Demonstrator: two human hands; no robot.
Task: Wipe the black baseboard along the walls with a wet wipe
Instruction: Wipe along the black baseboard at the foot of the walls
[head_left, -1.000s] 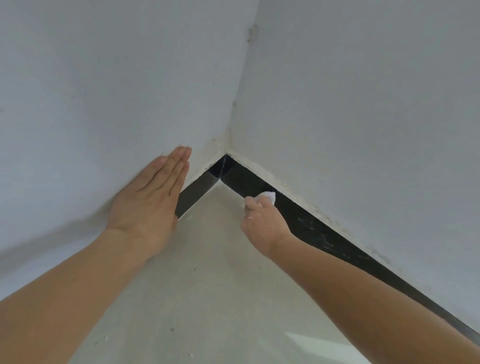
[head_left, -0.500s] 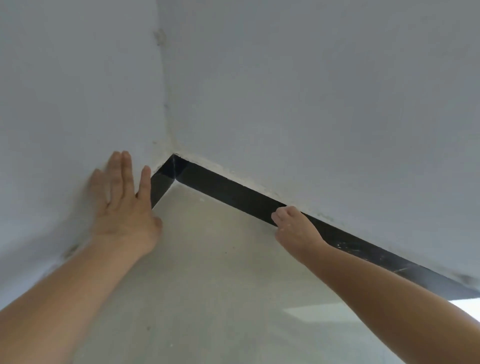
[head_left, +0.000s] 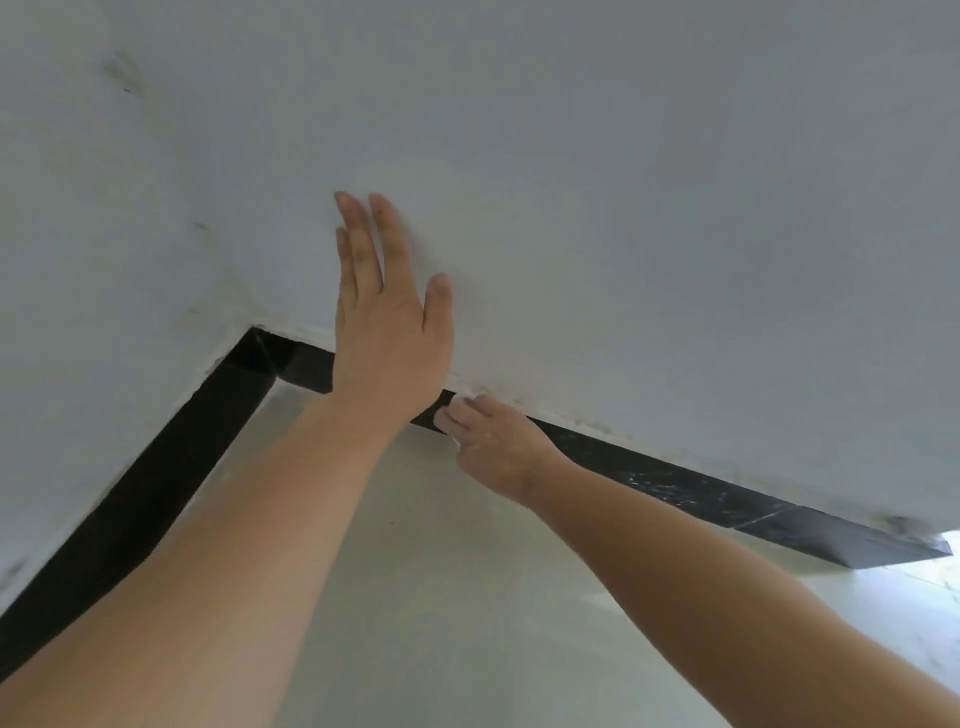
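**Black baseboard, one hand wiping, one hand flat on the wall**

Black and glossy, the baseboard (head_left: 675, 480) runs along the foot of the wall in front of us, from the corner at the left down to the right, where it ends at a bright patch of floor. A second stretch of it leaves the same corner and comes toward us along the left wall. White scuffs and specks show on the stretch to the right of our hands.

Our right hand (head_left: 493, 444) is curled against the baseboard, knuckles up, with its fingers bent round a small white wet wipe (head_left: 457, 401). Only a scrap of the wipe peeps out at the fingertips, pressed to the black strip just below the rough white edge where the wall meets it.

Our left hand (head_left: 387, 332) is released and grasps nothing: its fingers are straight and close together, pointing up, the thumb set apart to the right. It lies flat against the white wall (head_left: 623, 208) just above the baseboard, its heel covering part of the strip, just beside the right hand.

Both bare forearms reach in from the lower edge. Below them lies a pale grey floor (head_left: 467, 597), dull and faintly dusty.
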